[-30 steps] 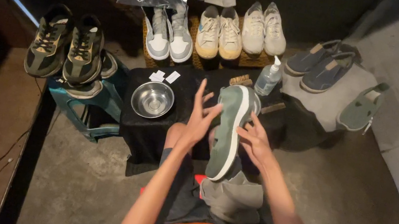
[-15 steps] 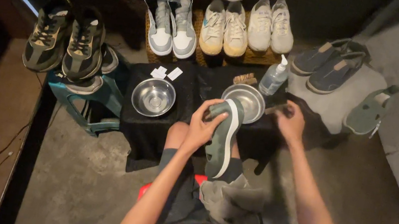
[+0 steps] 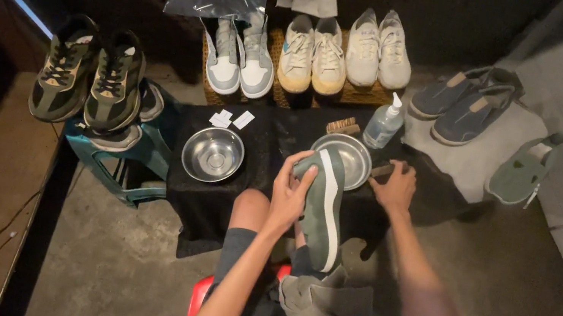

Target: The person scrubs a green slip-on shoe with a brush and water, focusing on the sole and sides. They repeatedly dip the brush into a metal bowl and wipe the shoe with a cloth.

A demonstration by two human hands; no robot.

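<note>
My left hand (image 3: 290, 196) grips a green shoe with a white sole edge (image 3: 323, 208), held on its side over my lap with the toe toward a steel bowl (image 3: 353, 157). My right hand (image 3: 395, 188) reaches to the right of that bowl and rests on a small brush (image 3: 381, 169) lying on the black-covered low table (image 3: 263, 132); the fingers curl over the brush, and whether they grasp it is unclear. A grey cloth (image 3: 326, 305) lies on my lap under the shoe's heel.
A second steel bowl (image 3: 212, 155), white paper bits (image 3: 230, 120), a wooden brush (image 3: 343, 126) and a clear pump bottle (image 3: 384, 124) sit on the table. Pairs of sneakers line the back and left stool (image 3: 120, 153); grey-blue shoes (image 3: 462, 97) and one green shoe (image 3: 523, 168) lie on the right.
My right hand left the shoe and moved right to the small brush beside the bowl. My left hand shifted from flat fingers on the toe to a grip around the shoe.
</note>
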